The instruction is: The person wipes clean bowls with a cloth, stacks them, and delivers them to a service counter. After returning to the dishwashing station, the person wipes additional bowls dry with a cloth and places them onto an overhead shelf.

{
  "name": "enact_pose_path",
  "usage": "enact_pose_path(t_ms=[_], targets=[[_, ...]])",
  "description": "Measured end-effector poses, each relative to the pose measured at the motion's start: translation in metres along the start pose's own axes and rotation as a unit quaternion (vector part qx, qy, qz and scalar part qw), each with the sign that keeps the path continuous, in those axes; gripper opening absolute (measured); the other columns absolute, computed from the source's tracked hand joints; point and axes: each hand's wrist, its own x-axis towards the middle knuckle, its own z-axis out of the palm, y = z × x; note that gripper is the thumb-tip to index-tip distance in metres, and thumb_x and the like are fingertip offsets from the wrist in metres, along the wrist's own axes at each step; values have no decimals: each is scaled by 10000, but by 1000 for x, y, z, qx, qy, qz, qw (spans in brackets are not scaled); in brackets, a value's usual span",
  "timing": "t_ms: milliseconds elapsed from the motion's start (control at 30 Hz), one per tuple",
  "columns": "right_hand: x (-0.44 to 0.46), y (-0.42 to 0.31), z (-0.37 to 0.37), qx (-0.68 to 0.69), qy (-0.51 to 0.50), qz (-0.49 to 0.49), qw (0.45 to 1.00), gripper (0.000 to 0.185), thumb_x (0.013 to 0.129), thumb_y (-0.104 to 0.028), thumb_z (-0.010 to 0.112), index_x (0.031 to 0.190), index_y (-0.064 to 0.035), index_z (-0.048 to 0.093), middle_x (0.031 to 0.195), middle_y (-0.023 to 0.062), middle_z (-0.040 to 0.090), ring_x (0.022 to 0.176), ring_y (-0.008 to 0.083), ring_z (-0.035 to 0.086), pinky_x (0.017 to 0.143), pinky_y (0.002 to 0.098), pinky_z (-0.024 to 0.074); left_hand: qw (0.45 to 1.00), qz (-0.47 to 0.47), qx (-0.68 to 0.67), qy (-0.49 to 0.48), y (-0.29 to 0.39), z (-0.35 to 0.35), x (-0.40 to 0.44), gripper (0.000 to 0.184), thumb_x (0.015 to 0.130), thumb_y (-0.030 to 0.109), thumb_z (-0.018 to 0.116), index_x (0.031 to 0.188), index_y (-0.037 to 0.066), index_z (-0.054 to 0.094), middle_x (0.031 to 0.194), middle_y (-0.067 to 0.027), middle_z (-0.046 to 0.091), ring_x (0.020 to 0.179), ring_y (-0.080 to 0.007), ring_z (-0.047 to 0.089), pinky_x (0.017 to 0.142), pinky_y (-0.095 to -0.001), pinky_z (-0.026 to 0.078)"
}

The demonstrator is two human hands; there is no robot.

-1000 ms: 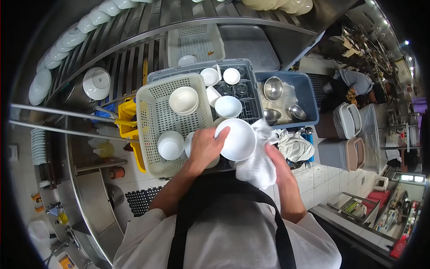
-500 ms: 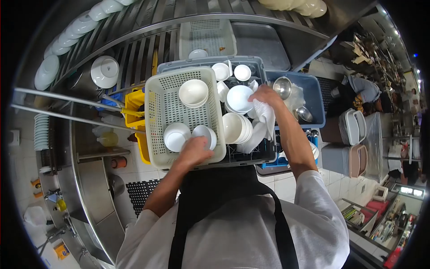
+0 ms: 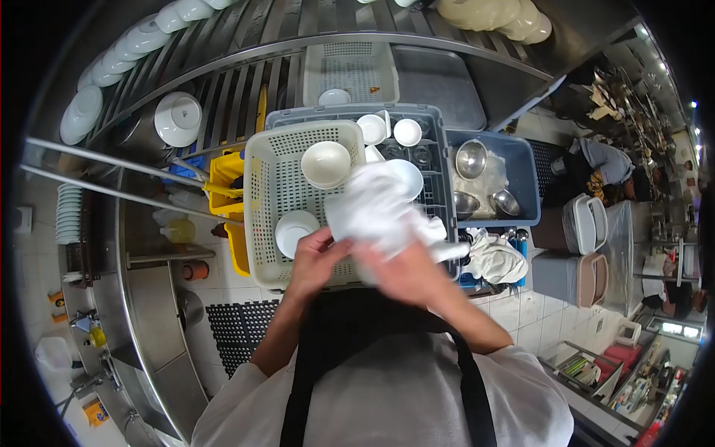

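Note:
My left hand [image 3: 316,261] is closed at the edge of a white bowl [image 3: 339,216], which is mostly hidden behind a cloth. My right hand [image 3: 402,268], smeared by motion, has the white cloth [image 3: 376,205] in it and presses it over the bowl. Both hands are above the right side of a pale perforated basket [image 3: 257,201]. Inside this basket are a cream bowl [image 3: 325,164] near the middle and a white bowl [image 3: 297,233] near the front. Beside the cloth, a white bowl [image 3: 407,179] sits on the grey dish rack [image 3: 439,167].
White cups [image 3: 407,132] stand at the rack's back. A blue tub [image 3: 527,179] with metal bowls [image 3: 471,159] is at the right, and a crumpled white cloth [image 3: 495,257] lies in front of it. White dishes [image 3: 82,114] line the upper shelf. Another person [image 3: 607,156] is at far right.
My left hand has lifted a white bowl from the basket's front right. My right hand has brought the cloth leftward from the rack onto it.

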Motion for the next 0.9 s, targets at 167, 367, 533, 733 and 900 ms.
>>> enact_pose_path(t_ms=[167,367,533,733,900], targets=[[18,45,34,368,-9,239,899,339,932,-243,630,1202,-39,644,1140,150,688,1070,307,660,944,424,518,956,161,206,-130,52,-2,-8,201,821,2,688,1020,5,714,930,-120,687,881,-277,662,839,-348,517],[-33,32,80,893,28,241,379,422,1054,-416,451,1238,-55,566,1055,75,650,997,188,625,862,351,524,874,397,279,-8,30,13,3,226,806,-37,691,1031,-16,702,955,-159,694,898,-307,672,799,-349,528],[-28,7,36,553,76,371,743,460,992,-315,625,1326,-11,536,1152,80,664,1009,161,647,854,319,529,992,58,-65,-97,20,-6,-12,274,890,-12,660,1164,-32,669,1127,-111,701,1045,-201,657,916,-354,516],[-32,25,17,531,1,329,781,363,902,-208,744,1196,-24,636,1041,52,701,934,136,670,812,296,541,915,-96,-364,-146,-11,-31,15,506,1021,263,549,1437,-8,451,1413,-145,526,1339,-285,489,1103,-464,413],[-38,13,21,188,-161,56,967,353,850,-123,750,1168,-23,637,1093,144,678,1041,294,655,919,386,515,877,-145,-440,-130,16,0,-6,670,1031,465,443,1550,89,248,1506,-158,406,1385,-288,421,1135,-471,370]])
